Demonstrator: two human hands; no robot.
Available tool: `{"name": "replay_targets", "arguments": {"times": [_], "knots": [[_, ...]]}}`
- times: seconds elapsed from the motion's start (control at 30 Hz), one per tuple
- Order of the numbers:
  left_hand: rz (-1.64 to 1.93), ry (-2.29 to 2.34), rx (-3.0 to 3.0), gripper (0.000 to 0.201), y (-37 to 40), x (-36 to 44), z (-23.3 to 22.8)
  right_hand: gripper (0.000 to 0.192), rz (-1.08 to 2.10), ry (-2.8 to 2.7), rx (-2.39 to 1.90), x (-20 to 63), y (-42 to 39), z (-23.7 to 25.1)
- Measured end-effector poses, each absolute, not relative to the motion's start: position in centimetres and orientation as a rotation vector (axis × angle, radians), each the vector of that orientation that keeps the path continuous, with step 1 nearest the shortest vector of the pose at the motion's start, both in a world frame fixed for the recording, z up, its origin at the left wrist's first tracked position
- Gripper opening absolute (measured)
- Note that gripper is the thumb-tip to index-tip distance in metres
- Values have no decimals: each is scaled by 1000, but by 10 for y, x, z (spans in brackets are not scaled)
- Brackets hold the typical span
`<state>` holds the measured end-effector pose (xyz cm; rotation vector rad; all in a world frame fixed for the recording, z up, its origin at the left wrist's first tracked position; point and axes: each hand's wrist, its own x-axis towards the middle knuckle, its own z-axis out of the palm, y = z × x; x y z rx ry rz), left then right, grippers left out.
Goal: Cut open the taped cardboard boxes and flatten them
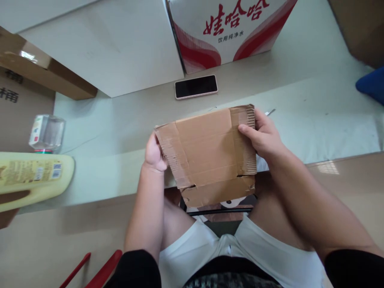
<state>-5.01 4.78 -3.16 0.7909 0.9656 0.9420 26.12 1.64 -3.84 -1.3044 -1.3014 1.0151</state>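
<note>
A flattened piece of brown cardboard (207,148) with creased flaps and torn, ridged side edges is held up over the table's front edge. My left hand (155,152) grips its left side, the fingers hidden behind the sheet. On the right side, my right hand (264,132) pinches the cardboard, thumb on the front face and fingers behind. Just beyond the right hand a thin metal tool tip (270,112) pokes out; what it belongs to is hidden.
A phone (196,87) lies on the table (324,116) before a red-and-white carton (234,36) and a white box (105,48). At left are a clear bottle (49,132) and a yellow jug (36,178). Something blue (372,86) sits far right; red chair parts (103,270) show lower left.
</note>
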Motion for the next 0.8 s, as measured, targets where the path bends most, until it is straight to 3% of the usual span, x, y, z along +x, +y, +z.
{"name": "replay_targets", "arguments": {"times": [0.07, 0.17, 0.3, 0.47, 0.67, 0.8], "knots": [[910, 942, 793, 71, 47, -47, -25, 69, 966, -1279, -1332, 260, 17, -43], [819, 984, 849, 57, 43, -45, -20, 77, 925, -1306, -1383, 261, 18, -49], [873, 1072, 847, 52, 41, -55, -17, 54, 900, -1155, -1375, 272, 24, -54], [1302, 1123, 793, 41, 54, -87, -19, 30, 999, -831, -1299, 283, 35, -53], [1485, 1104, 779, 33, 72, -100, -37, 53, 1342, -895, -1138, 248, 26, -44], [1461, 1108, 615, 26, 70, -85, -34, 55, 1484, -905, -1212, 222, 12, -40]]}}
